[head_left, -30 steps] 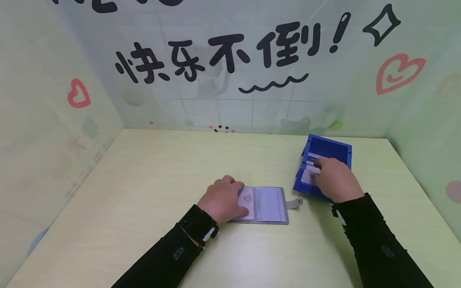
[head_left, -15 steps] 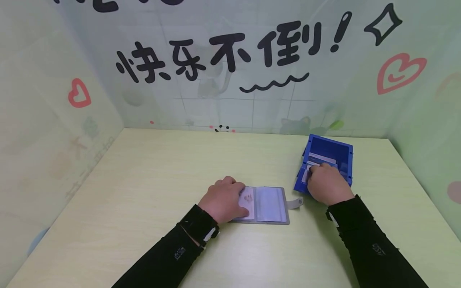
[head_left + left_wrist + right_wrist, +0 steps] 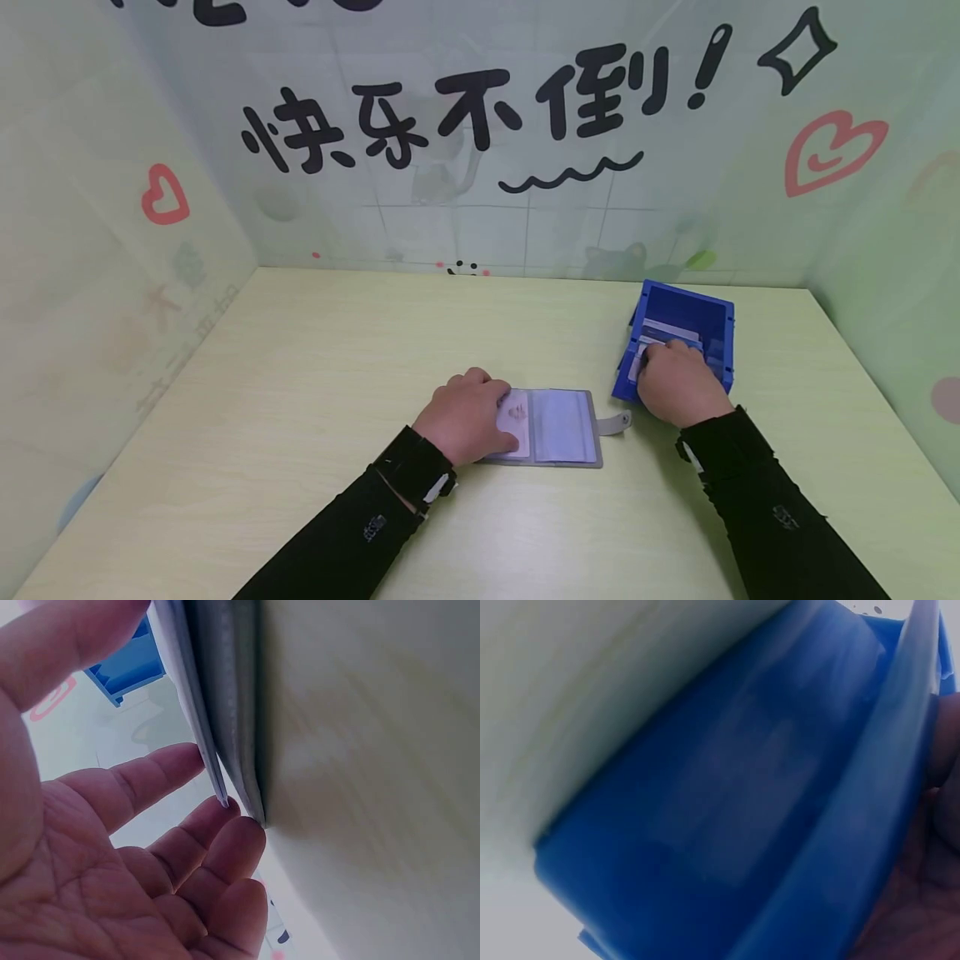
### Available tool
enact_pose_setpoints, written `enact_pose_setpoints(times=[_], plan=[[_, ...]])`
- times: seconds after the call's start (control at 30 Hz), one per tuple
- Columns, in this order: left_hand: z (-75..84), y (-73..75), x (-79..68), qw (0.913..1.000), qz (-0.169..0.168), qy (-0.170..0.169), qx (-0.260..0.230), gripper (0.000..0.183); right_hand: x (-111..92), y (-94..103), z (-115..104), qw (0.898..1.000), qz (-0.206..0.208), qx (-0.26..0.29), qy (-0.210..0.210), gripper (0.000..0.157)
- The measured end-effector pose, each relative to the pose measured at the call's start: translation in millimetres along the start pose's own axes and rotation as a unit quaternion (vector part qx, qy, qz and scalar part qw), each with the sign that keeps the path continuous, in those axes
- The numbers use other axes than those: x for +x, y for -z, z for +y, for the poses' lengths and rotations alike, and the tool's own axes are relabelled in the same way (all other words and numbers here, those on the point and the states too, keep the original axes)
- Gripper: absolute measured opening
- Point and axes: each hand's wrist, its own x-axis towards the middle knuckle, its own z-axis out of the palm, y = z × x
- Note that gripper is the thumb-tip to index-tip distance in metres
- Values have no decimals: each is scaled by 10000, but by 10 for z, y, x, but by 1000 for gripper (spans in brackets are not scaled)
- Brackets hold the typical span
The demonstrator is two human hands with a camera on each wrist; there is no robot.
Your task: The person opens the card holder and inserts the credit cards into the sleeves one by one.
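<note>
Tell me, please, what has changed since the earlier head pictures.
The right hand has shifted leftward and slightly nearer at the bin, uncovering more of its right side; whether it has gripped anything is hidden. The left hand stays on the open holder; bin and holder keep about the same places.

Left hand (image 3: 465,418) on booklet (image 3: 564,427), right (image 3: 682,385) seemingly in bin (image 3: 688,308).

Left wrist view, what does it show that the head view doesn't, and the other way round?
Only the left wrist view shows the palm of the left hand and the gap at the edge between the layers of the card holder.
Only the head view shows the strap, the cards in the blue bin and the black sleeves.
Both share the left hand touching the card holder, the blue bin and the tabletop.
</note>
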Motion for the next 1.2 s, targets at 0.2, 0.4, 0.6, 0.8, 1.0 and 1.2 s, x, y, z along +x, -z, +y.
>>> enact_pose_setpoints(times=[0.2,0.4,0.6,0.8,1.0,1.2], plan=[[2,4,4,10000,9,-19,4,62,2,-17,-4,9997,7,209,-126,34],[8,6,8,10000,19,-21,-7,62,-1,-25,-11,9990,20,360,-256,34],[8,3,11,10000,14,4,-14,62,6,-31,-15,9992,66,315,-227,33],[9,7,5,10000,25,3,-36,62,15,-32,-26,9990,7,330,-305,34],[7,4,4,10000,43,4,-17,63,11,-24,-35,9992,63,309,-254,33],[7,0,-2,10000,57,4,11,64,18,-27,-44,9982,115,474,-337,33]])
